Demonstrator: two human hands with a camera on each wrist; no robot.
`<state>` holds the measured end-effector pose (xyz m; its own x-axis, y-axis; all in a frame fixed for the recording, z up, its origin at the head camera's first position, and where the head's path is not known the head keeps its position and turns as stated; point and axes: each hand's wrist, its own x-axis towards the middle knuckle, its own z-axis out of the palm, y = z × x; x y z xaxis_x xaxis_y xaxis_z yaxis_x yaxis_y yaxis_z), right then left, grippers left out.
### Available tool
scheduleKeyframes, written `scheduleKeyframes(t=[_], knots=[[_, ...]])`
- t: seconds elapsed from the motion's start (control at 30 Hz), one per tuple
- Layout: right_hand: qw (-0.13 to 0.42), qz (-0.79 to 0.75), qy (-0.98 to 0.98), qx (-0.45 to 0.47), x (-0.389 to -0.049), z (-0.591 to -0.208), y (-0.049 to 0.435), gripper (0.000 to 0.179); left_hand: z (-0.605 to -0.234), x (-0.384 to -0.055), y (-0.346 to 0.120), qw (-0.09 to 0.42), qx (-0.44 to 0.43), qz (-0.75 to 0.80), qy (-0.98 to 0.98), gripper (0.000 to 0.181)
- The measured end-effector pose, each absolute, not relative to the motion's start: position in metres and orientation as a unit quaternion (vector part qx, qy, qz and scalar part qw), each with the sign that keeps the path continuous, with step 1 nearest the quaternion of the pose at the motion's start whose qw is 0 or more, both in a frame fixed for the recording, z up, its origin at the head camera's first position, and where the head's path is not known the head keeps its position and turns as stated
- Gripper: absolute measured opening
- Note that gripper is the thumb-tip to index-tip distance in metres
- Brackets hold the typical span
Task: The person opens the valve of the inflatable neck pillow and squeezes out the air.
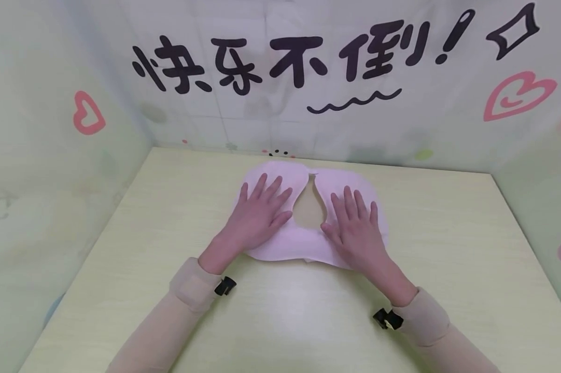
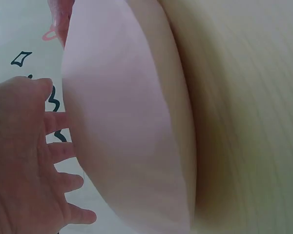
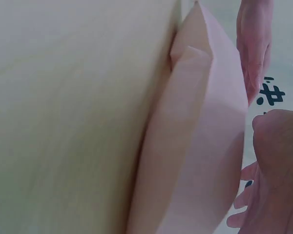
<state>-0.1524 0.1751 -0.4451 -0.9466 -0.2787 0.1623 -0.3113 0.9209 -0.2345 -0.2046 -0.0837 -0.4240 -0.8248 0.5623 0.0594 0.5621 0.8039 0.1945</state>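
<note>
A pink U-shaped neck pillow [image 1: 285, 246] lies on the table, its two arms meeting at the far side around a teardrop-shaped hole. My left hand [image 1: 257, 215] rests on the pillow's left arm, fingers spread and straight, thumb by the hole's edge. On the right arm lies my right hand [image 1: 357, 230], also with straight fingers, its thumb close to the hole. Both wrist views show the near side of the pillow as a thick wall. A small folded flap [image 3: 190, 61] sticks out from that side in the right wrist view.
The pale wood-look table [image 1: 280, 316] reaches a back wall [image 1: 280, 124] printed with black characters and pink hearts. Similar printed sheets stand at the left and right. Black clips [image 1: 225, 286] sit on the wristbands over beige sleeves.
</note>
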Motion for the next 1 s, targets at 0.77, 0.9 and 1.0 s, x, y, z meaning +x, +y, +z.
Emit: scheduleKeyframes(t=[0.77,0.9,1.0], knots=[[0.006,0.115,-0.984,0.133,-0.154,-0.465,0.172,0.092,-0.45,-0.206,-0.079,0.024,0.294,0.082,0.952,0.068],[0.003,0.106,-0.985,0.134,-0.157,-0.465,0.17,0.095,-0.453,-0.207,-0.079,0.028,0.29,0.078,0.953,0.069],[-0.005,0.096,-0.987,0.13,-0.158,-0.465,0.17,0.096,-0.455,-0.208,-0.078,0.033,0.288,0.079,0.954,0.07]])
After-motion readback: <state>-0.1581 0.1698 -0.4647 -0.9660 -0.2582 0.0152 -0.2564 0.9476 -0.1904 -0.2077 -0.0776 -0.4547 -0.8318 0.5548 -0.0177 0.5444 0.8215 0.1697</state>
